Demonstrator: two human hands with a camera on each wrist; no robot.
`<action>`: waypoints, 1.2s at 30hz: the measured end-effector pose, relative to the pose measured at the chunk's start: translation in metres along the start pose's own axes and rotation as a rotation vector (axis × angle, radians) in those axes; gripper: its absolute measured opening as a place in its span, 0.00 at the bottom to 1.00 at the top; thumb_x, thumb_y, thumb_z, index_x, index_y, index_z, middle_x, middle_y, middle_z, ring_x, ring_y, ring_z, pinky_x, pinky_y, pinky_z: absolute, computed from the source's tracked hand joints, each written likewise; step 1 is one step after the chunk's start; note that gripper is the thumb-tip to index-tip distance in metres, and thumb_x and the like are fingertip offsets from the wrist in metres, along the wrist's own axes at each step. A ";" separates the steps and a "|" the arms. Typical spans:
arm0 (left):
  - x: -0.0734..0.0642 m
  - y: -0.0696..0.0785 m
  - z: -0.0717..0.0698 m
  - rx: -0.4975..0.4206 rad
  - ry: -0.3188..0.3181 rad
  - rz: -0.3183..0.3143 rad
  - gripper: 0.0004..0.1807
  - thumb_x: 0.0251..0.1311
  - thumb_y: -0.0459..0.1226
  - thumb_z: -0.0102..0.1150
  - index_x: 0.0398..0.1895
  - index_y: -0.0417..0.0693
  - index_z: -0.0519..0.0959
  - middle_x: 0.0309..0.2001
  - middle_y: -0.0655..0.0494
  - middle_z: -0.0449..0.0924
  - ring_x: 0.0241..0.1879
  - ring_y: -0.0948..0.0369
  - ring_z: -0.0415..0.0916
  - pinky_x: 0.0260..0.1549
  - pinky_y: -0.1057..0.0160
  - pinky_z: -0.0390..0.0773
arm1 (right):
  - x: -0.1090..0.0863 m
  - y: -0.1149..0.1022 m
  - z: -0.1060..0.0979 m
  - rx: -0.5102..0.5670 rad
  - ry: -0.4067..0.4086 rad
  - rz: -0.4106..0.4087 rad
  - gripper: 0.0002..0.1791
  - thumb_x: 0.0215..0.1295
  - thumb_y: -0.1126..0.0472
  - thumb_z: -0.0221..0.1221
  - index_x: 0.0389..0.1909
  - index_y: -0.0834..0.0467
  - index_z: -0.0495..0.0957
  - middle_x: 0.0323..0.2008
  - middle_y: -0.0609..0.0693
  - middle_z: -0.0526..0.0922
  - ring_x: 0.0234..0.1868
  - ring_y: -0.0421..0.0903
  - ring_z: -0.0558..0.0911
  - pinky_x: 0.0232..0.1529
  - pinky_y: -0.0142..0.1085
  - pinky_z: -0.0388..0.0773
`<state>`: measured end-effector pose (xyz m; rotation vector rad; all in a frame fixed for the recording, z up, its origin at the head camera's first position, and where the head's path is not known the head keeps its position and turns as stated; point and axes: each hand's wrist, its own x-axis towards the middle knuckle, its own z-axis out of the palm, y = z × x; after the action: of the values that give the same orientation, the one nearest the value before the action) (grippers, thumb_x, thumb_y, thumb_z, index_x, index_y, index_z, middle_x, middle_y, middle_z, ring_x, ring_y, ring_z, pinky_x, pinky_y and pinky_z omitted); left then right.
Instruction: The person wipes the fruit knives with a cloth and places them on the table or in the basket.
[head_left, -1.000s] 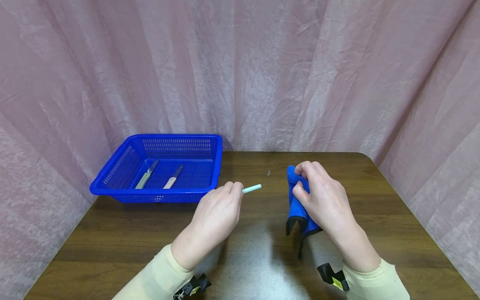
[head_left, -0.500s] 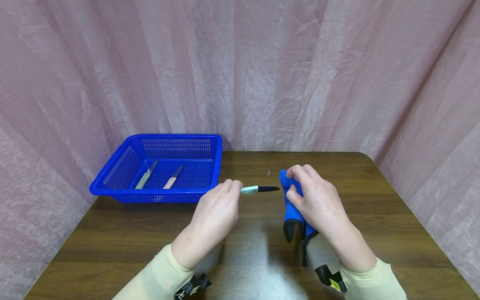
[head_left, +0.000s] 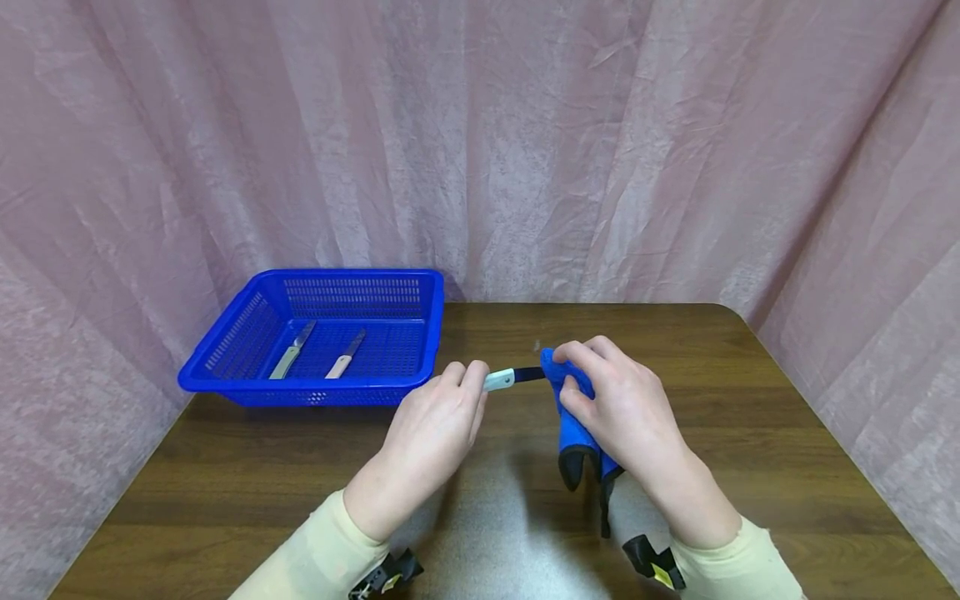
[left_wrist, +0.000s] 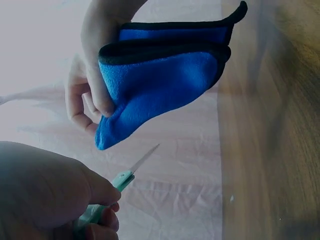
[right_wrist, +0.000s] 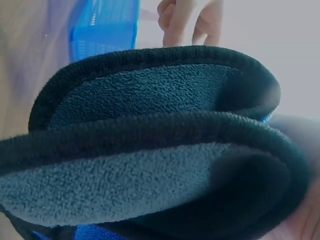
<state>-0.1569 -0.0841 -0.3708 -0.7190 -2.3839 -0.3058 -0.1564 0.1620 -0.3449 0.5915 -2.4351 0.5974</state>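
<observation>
My left hand (head_left: pixel 442 417) grips a small knife by its mint-green handle (head_left: pixel 499 380), held above the table with the blade pointing right. Folded in my right hand (head_left: pixel 626 408) is a blue cloth (head_left: pixel 577 425) with black edging, pinched between thumb and fingers near its top, its lower edges hanging loose. In the head view the blade's tip end is hidden at the cloth's upper left edge. The left wrist view shows the bare blade (left_wrist: pixel 145 159) just below the cloth's pinched corner. Open folds of the cloth (right_wrist: pixel 125 95) fill most of the right wrist view.
A blue plastic basket (head_left: pixel 247 384) stands on the wooden table (head_left: pixel 712 367) at the back left, near my left hand. Inside it lie a knife with a pale green handle (head_left: pixel 286 362) and one with a pinkish handle (head_left: pixel 339 367). A pink curtain (head_left: pixel 480 167) hangs behind.
My right hand has moved left with the cloth, up to the blade. The knife's dark blade has come into view beyond the handle, while my left hand stays nearly in place.
</observation>
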 end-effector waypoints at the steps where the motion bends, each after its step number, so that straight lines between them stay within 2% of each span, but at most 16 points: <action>1: 0.000 0.000 0.000 0.000 -0.009 0.000 0.13 0.72 0.33 0.71 0.43 0.41 0.73 0.27 0.52 0.70 0.20 0.53 0.74 0.15 0.57 0.72 | 0.000 -0.001 0.001 0.001 0.002 -0.005 0.16 0.65 0.70 0.67 0.51 0.51 0.87 0.42 0.50 0.86 0.29 0.48 0.82 0.28 0.43 0.78; 6: -0.001 0.003 -0.001 0.002 -0.031 0.011 0.14 0.72 0.34 0.73 0.42 0.41 0.73 0.27 0.53 0.71 0.21 0.54 0.75 0.16 0.58 0.74 | -0.001 -0.006 0.008 -0.002 -0.018 -0.026 0.15 0.65 0.69 0.70 0.50 0.51 0.89 0.42 0.50 0.86 0.29 0.48 0.83 0.27 0.41 0.79; 16: -0.001 0.005 0.000 0.006 -0.004 0.059 0.13 0.73 0.36 0.73 0.42 0.42 0.75 0.30 0.53 0.72 0.22 0.57 0.75 0.17 0.60 0.76 | -0.003 -0.009 0.014 -0.010 -0.065 -0.025 0.15 0.65 0.68 0.71 0.49 0.50 0.90 0.42 0.50 0.87 0.30 0.46 0.84 0.29 0.40 0.80; 24: -0.001 0.004 0.000 0.012 0.006 0.058 0.13 0.73 0.36 0.72 0.42 0.41 0.75 0.30 0.53 0.73 0.22 0.56 0.76 0.16 0.59 0.76 | -0.003 -0.005 0.010 -0.038 -0.076 0.012 0.15 0.64 0.68 0.72 0.49 0.51 0.91 0.42 0.50 0.87 0.29 0.45 0.82 0.28 0.39 0.79; 36: 0.001 0.001 -0.003 0.014 0.012 0.036 0.11 0.74 0.35 0.70 0.41 0.42 0.75 0.29 0.53 0.71 0.21 0.55 0.74 0.17 0.56 0.75 | 0.000 0.007 0.005 -0.050 -0.073 0.061 0.14 0.64 0.68 0.70 0.49 0.51 0.90 0.41 0.51 0.86 0.28 0.47 0.81 0.27 0.44 0.78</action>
<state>-0.1557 -0.0837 -0.3678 -0.7507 -2.3571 -0.2766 -0.1624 0.1650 -0.3508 0.5281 -2.5366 0.5468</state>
